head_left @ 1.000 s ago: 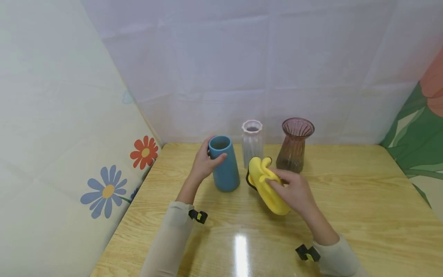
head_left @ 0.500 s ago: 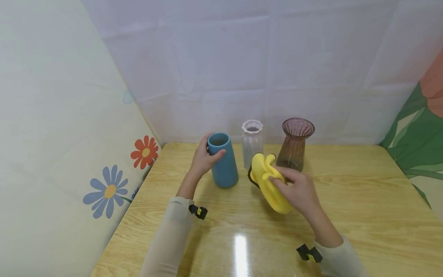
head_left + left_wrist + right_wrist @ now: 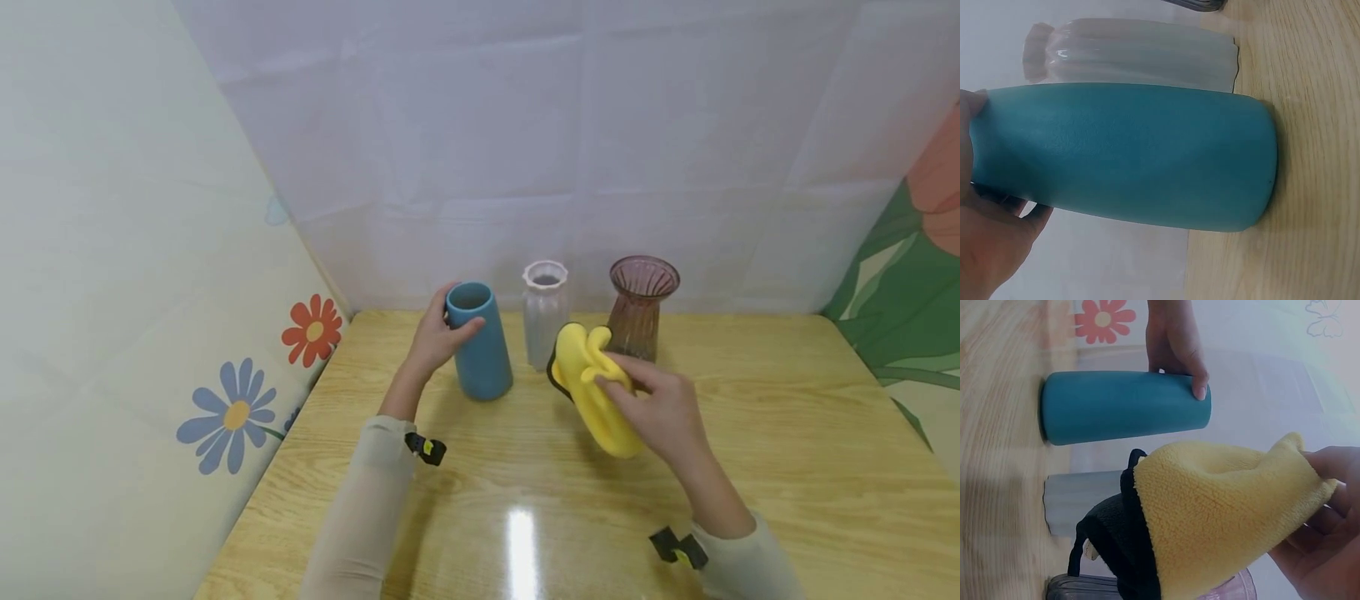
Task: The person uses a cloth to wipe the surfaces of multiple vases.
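My left hand grips the upper part of a blue vase, thumb across its front near the rim. The vase stands upright on the table; in the left wrist view its smooth blue side fills the middle. Between thumb and fingers, my right hand pinches a folded yellow cloth held above the table. Fluffy yellow pile and a black edge show on the cloth in the right wrist view. The cloth is apart from the blue vase.
A pale, frilled-rim vase stands behind, between the cloth and the blue vase. Right of it is a purple ribbed glass vase, its lower part hidden by the cloth. The wood-grain table meets a white cloth backdrop.
The blue vase has shifted slightly back and left with my left hand. My right hand has carried the cloth a little up and to the right. The other vases have stayed put.
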Available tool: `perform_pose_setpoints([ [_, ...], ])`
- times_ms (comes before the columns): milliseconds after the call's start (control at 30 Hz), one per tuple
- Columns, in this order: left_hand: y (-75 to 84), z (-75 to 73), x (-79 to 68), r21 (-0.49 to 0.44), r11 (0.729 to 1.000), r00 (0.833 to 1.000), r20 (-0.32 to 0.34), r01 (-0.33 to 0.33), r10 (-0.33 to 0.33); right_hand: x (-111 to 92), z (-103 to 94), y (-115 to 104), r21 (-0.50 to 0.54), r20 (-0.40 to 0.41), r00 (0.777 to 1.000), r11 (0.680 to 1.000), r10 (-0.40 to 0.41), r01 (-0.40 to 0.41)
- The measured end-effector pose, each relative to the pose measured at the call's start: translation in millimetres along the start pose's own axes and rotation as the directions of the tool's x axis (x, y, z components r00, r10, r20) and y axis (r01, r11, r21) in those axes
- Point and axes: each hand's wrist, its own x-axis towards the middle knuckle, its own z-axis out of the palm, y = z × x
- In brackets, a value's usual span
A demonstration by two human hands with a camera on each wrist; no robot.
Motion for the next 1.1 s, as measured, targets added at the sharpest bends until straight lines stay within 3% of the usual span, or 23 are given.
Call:
perform_pose_setpoints([
  [233, -1.4, -2.3, 6.3, 0.033, 0.999, 1.0, -0.013, -0.015, 0.015, 2, -5.6, 3, -0.002, -0.033, 0.999, 1.0, 0.002, -0.002],
  [767, -4.8, -6.7, 19.9, 0.036, 0.999, 0.999, -0.034, 0.03, -0.029, 3, -20.4, 7, 0.018, -0.085, 0.996, 0.999, 0.033, -0.032],
  [1100, -3.5, -7.9, 27.2, 0.098, 0.992, 0.996, -0.062, 0.077, -0.071, 2, -29.8, 8, 0.039, -0.133, 0.989, 0.997, 0.066, -0.062],
])
